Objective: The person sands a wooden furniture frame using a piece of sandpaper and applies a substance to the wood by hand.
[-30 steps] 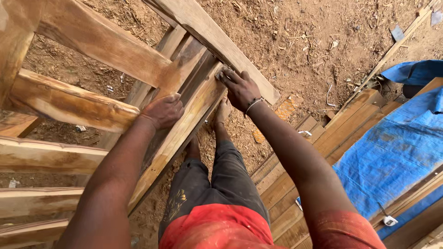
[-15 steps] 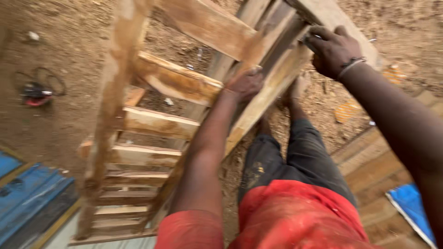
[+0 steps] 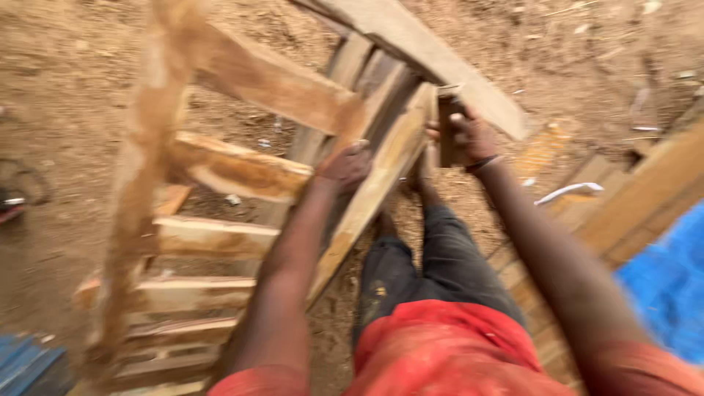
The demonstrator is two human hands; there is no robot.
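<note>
A rough wooden ladder-like frame (image 3: 220, 235) with several flat rungs leans over sandy ground, motion-blurred. My left hand (image 3: 345, 166) grips its right rail (image 3: 381, 183), just below a rung. At the top end of that rail, my right hand (image 3: 469, 138), with a band on the wrist, is closed around a short dark block (image 3: 445, 121). A wide plank (image 3: 425, 51) crosses just above both hands. Below them are my legs in dark trousers and a red garment.
Long planks (image 3: 645, 191) lie stacked at the right beside a blue tarp (image 3: 675, 293). A white strip (image 3: 568, 192) lies on the dirt near them. A dark object (image 3: 9, 202) sits at the left edge, and something blue (image 3: 22, 367) at the bottom left.
The view has swung left and back. My right hand came off the wide upper plank and now grips a dark block at the rail's top. My left hand stays on the rail.
</note>
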